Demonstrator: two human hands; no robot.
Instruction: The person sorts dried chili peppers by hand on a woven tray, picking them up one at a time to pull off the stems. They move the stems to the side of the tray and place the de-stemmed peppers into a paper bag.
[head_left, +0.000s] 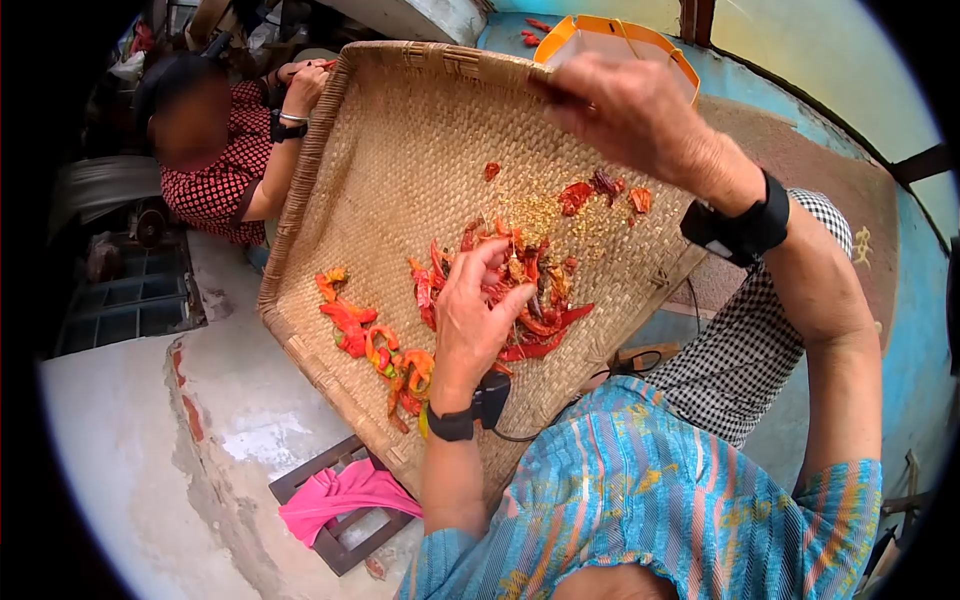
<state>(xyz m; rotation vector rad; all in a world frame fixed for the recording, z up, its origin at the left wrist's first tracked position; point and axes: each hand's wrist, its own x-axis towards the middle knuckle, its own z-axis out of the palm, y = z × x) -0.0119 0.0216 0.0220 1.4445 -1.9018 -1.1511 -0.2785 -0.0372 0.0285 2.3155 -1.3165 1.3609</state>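
A shallow woven basket tray holds red chillies, piled near its middle, with loose pale seeds beside the pile. My left hand reaches over that pile, fingers bent and thumb held apart, with no chilli plainly gripped. By the tray's far right rim is my right hand, blurred by motion. Its fingers are curled, and something dark reddish shows at the fingertips, too smeared to name. Orange and red chilli pieces lie toward the tray's left side. A few dried red chilli pieces lie near the seeds.
Another person sits beyond the tray's left edge, hands near its rim. An orange-rimmed container stands behind the tray, with red chillies next to it. At lower left, a pink cloth lies over a dark wooden stool.
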